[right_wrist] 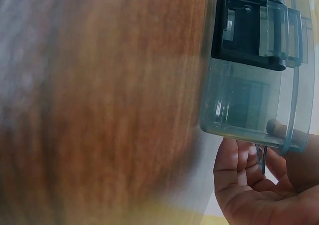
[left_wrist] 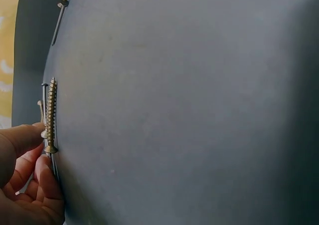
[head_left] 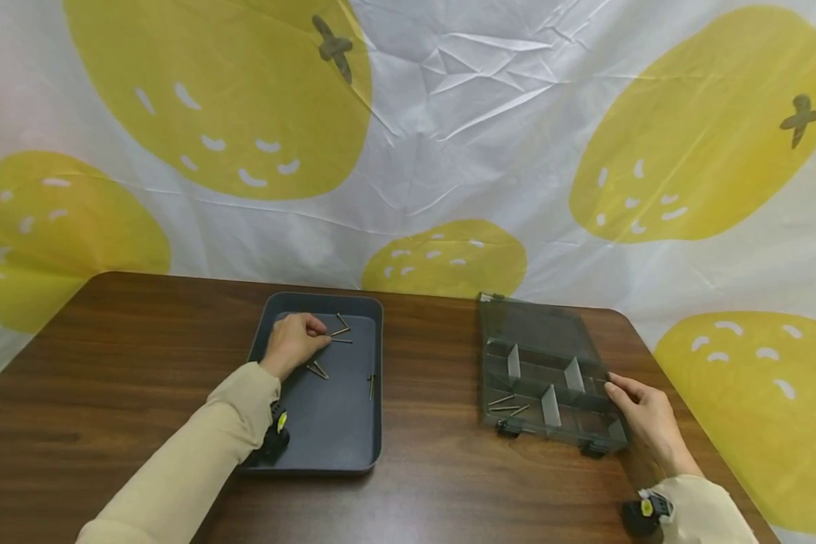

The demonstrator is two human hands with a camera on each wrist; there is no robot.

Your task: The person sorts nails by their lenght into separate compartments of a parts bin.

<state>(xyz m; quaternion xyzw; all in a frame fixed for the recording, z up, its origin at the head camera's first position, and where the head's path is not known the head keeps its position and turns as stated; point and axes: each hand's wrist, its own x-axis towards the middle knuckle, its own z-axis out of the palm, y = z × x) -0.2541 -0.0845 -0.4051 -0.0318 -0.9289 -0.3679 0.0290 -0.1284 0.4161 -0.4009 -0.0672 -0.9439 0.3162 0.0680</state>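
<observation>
Screw (head_left: 342,341) at the fingertips of left hand (head_left: 292,344), over the upper part of the tray (head_left: 333,423), left of centre in the head frame. Thumb and fingers pinching: left wrist view, lower left, has the thumb tip against the head end of a brass-coloured screw, other fingers curled below. Other thin fasteners right beside it, so cannot tell exactly how many are in the pinch.

Tray is dark blue-grey, rectangular, shallow rim. Loose fasteners lying in it: an upper pair (head_left: 340,332) just above the pinched screw, a lower pair (head_left: 320,369) just below the hand, some more (head_left: 371,385) along the right wall. Left wrist view also has one at upper left, near the tray wall.

Right hand (head_left: 646,419) grips the right side of the organizer box (head_left: 540,370), right of centre in the head frame. Thumb on the upper edge, other fingers bent on the outside of the wall, per right wrist view, lower right. Something thin and dark between those fingers, cannot tell what.

Box is see-through grey with upright pale dividers (head_left: 551,406) and black latches (head_left: 508,428) along its near side. Small screws (head_left: 505,409) in the lower-left compartment.

Tray and box well apart on a brown wood-grain table (head_left: 435,393). White cloth (head_left: 421,151) with yellow fruit prints behind. Beige sleeves (head_left: 197,446) on both arms, black wrist device (head_left: 642,510) on each.
</observation>
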